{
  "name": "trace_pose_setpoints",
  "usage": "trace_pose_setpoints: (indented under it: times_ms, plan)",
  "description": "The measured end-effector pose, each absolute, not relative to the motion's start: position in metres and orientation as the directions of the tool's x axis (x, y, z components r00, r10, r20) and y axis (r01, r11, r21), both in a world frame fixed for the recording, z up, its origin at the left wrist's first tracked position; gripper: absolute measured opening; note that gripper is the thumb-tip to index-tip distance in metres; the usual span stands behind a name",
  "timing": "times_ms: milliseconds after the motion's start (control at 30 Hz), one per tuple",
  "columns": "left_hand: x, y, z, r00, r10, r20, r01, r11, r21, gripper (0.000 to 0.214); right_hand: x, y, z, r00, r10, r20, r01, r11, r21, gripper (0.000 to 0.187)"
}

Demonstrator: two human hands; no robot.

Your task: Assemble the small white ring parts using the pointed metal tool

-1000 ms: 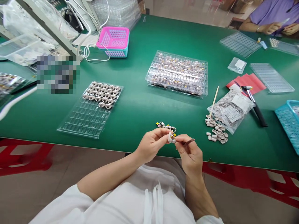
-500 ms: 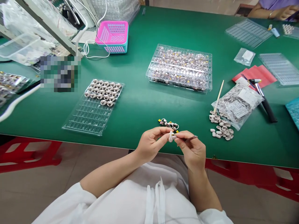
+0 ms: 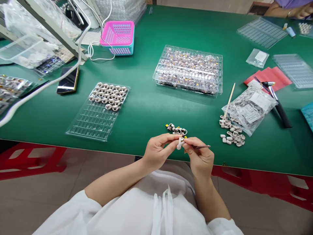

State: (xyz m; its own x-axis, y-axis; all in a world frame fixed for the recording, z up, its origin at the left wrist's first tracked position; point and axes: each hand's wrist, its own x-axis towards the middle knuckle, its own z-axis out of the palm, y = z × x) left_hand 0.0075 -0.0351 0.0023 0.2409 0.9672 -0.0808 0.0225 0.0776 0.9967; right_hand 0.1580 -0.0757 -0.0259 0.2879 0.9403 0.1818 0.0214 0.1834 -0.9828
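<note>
My left hand (image 3: 156, 151) is nearly closed, thumb and forefinger pinching a small white rounded plastic piece (image 3: 179, 144). It is just above the near edge of the green desk (image 3: 137, 111), between my hands. My right hand (image 3: 201, 158) is curled, its thumb and fingertip meeting the other side of that piece, with a thin brown rod-like tool (image 3: 203, 147) held across the fingers and poking out to the right. Just beyond my fingertips lies a cluster of white curved parts with yellow tabs (image 3: 176, 129). Left of my hands is a clear ridged plastic tray (image 3: 89, 122), its far part filled with beige hollow shells (image 3: 107, 95). Right of them, loose beige oval caps (image 3: 233, 134) lie beside a clear labelled plastic bag (image 3: 251, 106).
</note>
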Motion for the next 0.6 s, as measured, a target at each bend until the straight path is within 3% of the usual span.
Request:
trace_pose_setpoints:
  times_ms: [600]
  plan:
    - [0.0080, -0.0358, -0.0021, 0.268, 0.963, -0.036, 0.045, 0.025, 0.999, 0.023, 0.1574, -0.0730, -0.0229, 0.262, 0.954, 0.144, -0.065, 0.167, -0.984, 0.019]
